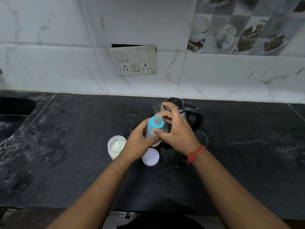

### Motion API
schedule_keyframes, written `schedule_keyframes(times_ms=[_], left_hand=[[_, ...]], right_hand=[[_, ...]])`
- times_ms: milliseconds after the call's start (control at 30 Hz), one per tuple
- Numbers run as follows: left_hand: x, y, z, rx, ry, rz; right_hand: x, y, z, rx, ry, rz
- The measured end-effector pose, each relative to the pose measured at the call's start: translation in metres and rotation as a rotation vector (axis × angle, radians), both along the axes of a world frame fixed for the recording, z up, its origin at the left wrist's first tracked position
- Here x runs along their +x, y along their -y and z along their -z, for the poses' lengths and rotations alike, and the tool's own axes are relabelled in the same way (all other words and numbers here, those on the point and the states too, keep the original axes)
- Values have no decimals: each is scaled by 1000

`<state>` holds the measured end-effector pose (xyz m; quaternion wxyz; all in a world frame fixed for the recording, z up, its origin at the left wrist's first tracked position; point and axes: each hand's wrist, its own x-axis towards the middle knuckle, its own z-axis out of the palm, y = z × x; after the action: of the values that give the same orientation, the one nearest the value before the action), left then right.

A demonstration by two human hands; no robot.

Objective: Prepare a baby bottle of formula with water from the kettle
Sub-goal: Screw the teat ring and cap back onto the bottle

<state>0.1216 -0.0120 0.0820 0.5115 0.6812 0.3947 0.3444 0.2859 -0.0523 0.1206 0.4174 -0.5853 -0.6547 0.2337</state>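
- Head view: the left hand [137,142] is wrapped around the lower body of the baby bottle [152,133], fingers closed on it, holding it slightly tilted above the black countertop [74,162].
- The right hand [175,129] is closed on the bottle's top: the thumb presses the near side of the blue collar ring [152,125], and the other fingers curl over the far side, beside the clear teat [157,119] that stands up from the ring.
- Pale milky liquid shows at the bottle's base, just below the left hand's fingers.
- A red thread band [195,154] circles the right wrist.
- Directly behind the two-handed grip stands the kettle [179,113], steel-bodied with a black lid and a black handle that juts out to the right of the right hand; its spout shows just past the right fingertips. The hands hide much of its body.
- Just to the left of the left hand sits the open formula jar [115,147], holding white powder with a pale scoop [119,143] resting inside.
- Below the grip, nearer the person and between the two wrists, a round white lid [150,157] lies flat on the counter, close to the jar but apart from it.
- Well behind the grip, a switch-and-socket plate [134,61] is set in the white marble-look wall.
- Far to the left of the grip, a dark sink [14,111] is cut into the counter.
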Motion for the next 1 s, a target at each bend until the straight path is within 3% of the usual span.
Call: schedule_keyframes(times_ms=[267, 533, 700, 800, 1000], left_hand=[[1, -5, 1, 7, -59, 12], [5, -4, 2, -47, -3, 19], [2, -6, 2, -52, -7, 8], [1, -9, 3, -53, -6, 3], [7, -8, 2, -80, 32, 21]], right_hand=[[5, -6, -2, -71, 54, -36], [-6, -9, -1, -61, 211, 147], [5, -9, -2, -155, -16, -11], [13, -9, -1, -163, 9, -85], [-6, -9, 1, -35, 96, 129]])
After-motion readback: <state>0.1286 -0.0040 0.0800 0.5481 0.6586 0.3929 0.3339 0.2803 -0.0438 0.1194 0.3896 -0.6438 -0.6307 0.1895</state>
